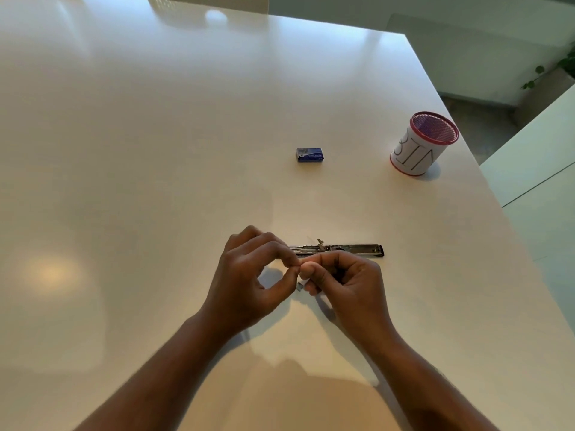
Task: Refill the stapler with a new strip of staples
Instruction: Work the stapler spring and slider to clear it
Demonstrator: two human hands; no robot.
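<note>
The metal stapler (345, 248) lies flat and opened out on the white table (155, 150), just beyond my hands. My left hand (252, 275) and my right hand (342, 281) meet fingertip to fingertip just in front of it. A small grey strip of staples (299, 286) shows below my right thumb, pinched in the right fingers. My left fingertips touch the same spot, and I cannot tell whether they grip the strip. A small blue staple box (309, 155) sits shut farther back on the table.
A red mesh cup (423, 144) wrapped in white paper with letters on it stands at the right, close to the table's right edge. Beyond that edge is a white counter (535, 169).
</note>
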